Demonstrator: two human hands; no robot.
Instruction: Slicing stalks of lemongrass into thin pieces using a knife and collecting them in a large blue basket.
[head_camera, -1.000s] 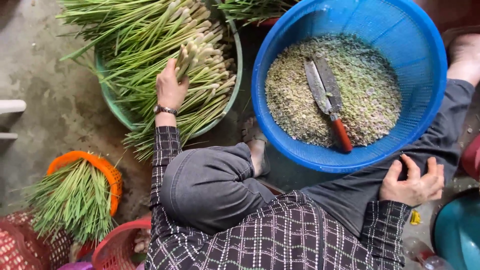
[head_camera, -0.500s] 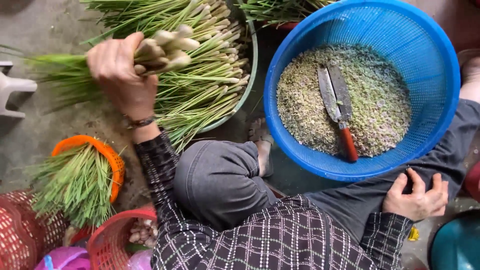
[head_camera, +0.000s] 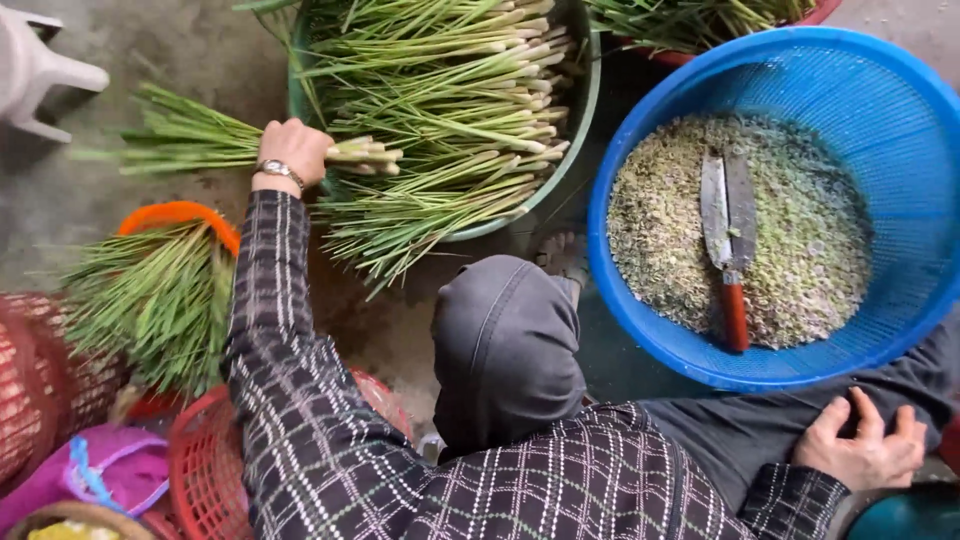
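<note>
The person's left hand (head_camera: 293, 150) had its fingers wrapped tight round a small bundle of lemongrass stalks (head_camera: 215, 148), gripping near the pale butt ends, which lay across the rim of the green basin (head_camera: 578, 120), the leafy tips trailing out over the concrete floor. The stalks looked light, stiff and fibrous (firmest near the base, so the best place to hold). The right hand (head_camera: 862, 452) rested flat on a knee, fingers loosely spread, holding nothing.
</note>
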